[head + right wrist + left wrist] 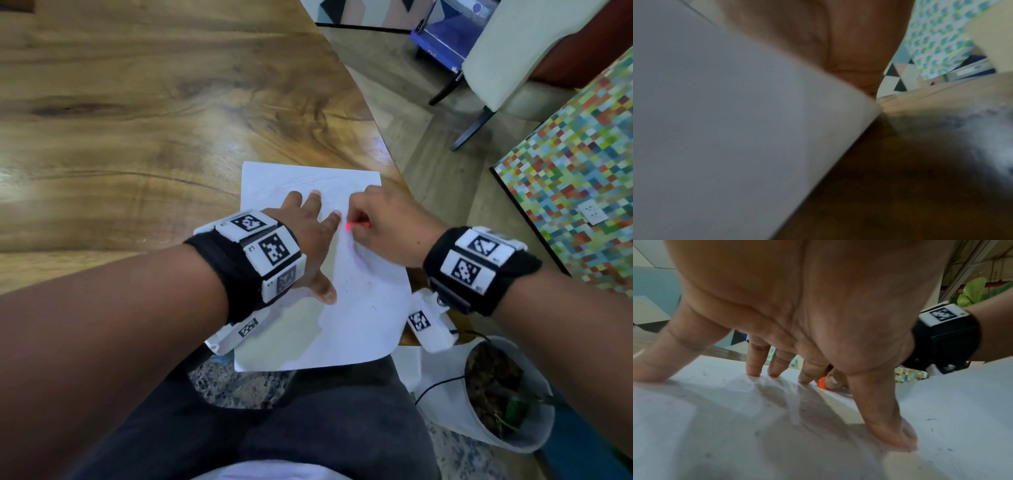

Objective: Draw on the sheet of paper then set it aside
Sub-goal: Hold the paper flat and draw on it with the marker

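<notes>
1. White rectangular sheet of paper (359, 318) is lying at the wooden table (144, 130)'s near right corner, overhanging the near edge.
2. Left hand (308, 240), fingers spread straight, is pressing it.
3. Right hand (387, 226) is gripping an orange-red pen (356, 225).

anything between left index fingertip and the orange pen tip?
Nothing: only a narrow strip of bare paper separates the left hand's index finger from the orange pen that the right hand grips. The head view shows it best.

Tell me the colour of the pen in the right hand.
Orange-red pen; clearest in the head view.
</notes>
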